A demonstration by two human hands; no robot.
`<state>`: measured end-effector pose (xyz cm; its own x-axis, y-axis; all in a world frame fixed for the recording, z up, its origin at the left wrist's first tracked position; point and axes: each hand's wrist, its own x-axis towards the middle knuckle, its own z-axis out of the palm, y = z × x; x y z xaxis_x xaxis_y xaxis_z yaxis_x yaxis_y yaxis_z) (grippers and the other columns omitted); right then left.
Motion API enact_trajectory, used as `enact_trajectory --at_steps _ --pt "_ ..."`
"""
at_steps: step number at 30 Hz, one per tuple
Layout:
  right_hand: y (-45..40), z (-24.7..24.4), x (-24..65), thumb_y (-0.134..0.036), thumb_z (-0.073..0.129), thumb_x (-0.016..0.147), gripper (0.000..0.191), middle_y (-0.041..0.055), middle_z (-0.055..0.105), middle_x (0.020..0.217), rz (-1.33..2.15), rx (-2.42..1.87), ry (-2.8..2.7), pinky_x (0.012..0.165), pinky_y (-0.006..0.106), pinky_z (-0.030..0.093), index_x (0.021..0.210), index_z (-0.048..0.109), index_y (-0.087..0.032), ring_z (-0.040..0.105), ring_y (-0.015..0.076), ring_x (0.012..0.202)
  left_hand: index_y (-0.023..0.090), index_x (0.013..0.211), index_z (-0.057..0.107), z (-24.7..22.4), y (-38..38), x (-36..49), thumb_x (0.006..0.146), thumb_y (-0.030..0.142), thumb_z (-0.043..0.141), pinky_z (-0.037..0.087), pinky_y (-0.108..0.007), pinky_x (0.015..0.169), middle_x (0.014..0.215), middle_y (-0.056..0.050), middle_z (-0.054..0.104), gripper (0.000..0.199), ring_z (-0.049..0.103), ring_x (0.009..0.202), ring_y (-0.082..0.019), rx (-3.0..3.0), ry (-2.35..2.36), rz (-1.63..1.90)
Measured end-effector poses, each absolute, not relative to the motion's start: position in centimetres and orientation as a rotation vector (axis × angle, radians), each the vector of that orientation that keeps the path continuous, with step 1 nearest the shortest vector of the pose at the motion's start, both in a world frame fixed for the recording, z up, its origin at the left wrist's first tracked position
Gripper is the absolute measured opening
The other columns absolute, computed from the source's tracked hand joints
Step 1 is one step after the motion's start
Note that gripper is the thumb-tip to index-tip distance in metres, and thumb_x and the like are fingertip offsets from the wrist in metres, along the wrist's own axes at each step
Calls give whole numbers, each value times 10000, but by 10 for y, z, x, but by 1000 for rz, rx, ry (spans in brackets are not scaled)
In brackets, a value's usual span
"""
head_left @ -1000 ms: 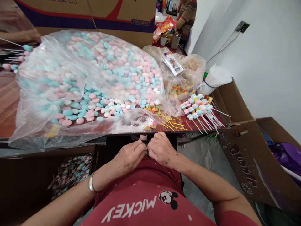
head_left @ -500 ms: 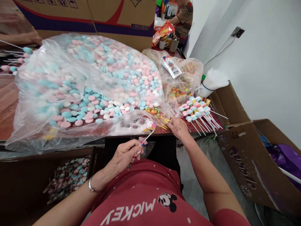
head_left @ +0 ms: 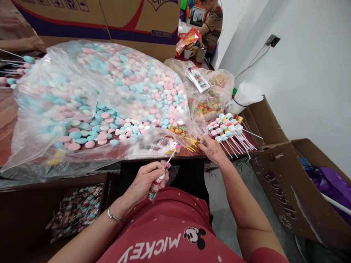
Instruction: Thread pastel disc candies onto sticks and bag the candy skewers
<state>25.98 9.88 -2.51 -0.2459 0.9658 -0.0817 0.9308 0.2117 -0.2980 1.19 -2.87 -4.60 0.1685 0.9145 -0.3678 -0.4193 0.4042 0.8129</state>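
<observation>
My left hand (head_left: 149, 179) is closed around a wrapped candy stick (head_left: 155, 188) in front of my body, its white stick pointing up toward the table edge. At the table's front edge, my right hand (head_left: 210, 146) has its thumb and fingertips pinched beside some yellow twist ties (head_left: 192, 145); whether a tie is between the fingertips is too small to tell. Printed clear wrappers (head_left: 160, 145) lie left of the ties. To the right of my right hand is a pile of candy skewers (head_left: 226, 126) with white sticks.
A large clear bag of pastel candies (head_left: 131, 76) covers much of the table. Behind it stands a cardboard box (head_left: 137, 33). Bags of colored rings (head_left: 205, 106) and a white cup (head_left: 238, 106) are at right. A lower box holds wrapped sticks (head_left: 79, 208). Another person (head_left: 215, 22) is in back.
My right hand has shifted slightly right, away from the yellow ties. My left hand has turned a little, so more of the wrapped candy stick shows.
</observation>
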Motion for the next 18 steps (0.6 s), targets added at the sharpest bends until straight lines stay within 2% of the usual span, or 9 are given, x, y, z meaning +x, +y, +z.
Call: enact_trajectory --at_steps 4,10,15,18 --pt "103 -25 264 -164 526 776 147 30 655 860 482 -1751 -2360 691 242 390 877 631 -175 571 160 776 136 665 610 -46 -31 13 684 370 790 375 -175 397 625 -17 658 296 538 430 -79 597 977 1040" --pt "113 -29 257 -259 579 800 135 27 659 808 487 -1754 -2356 687 249 403 855 655 -162 582 173 780 139 689 611 -50 -32 11 684 387 792 348 -165 368 622 -15 652 307 534 429 -83 597 976 1029" --pt "124 -32 232 -332 606 833 365 124 690 1032 412 -1844 -2370 776 312 443 1147 624 -146 618 255 954 139 684 609 -50 -31 12 688 386 790 344 -165 366 621 -15 648 306 531 425 -81 611 962 1025" --pt "126 -29 223 -273 580 849 410 136 680 1138 442 -1837 -2403 804 322 451 1246 580 -170 632 267 996 139 686 608 -53 -32 10 700 386 784 339 -164 362 627 -15 650 303 530 428 -81 609 958 1031"
